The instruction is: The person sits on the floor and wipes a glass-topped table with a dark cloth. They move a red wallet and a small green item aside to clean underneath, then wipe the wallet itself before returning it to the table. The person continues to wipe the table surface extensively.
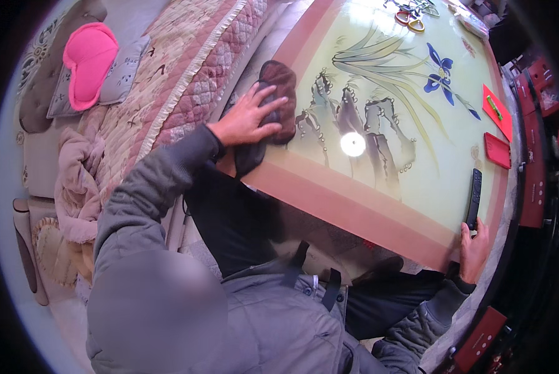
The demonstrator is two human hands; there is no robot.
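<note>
My left hand [249,117] lies with fingers spread on a dark and brown cloth item [285,100], perhaps folded fabric, at the left edge of a painted glass-topped table [307,184]. Part of that item hangs over the table's near left corner. At the right, my right hand [474,243] rests by the table's near right corner, its fingertips at the lower end of a black remote control [474,198]. Whether those fingers grip the remote cannot be told. Beyond the remote lies a red tray-like case [497,150], and past it a green pen [494,107] on a red sheet [490,96].
Scissors with red and yellow handles [409,21] lie at the table's far side, near a clear plastic package [472,24]. A bed with a quilted cover [181,89] runs along the left, bearing a pink cushion [90,65]. Dark red boxes [532,163] stand at the right.
</note>
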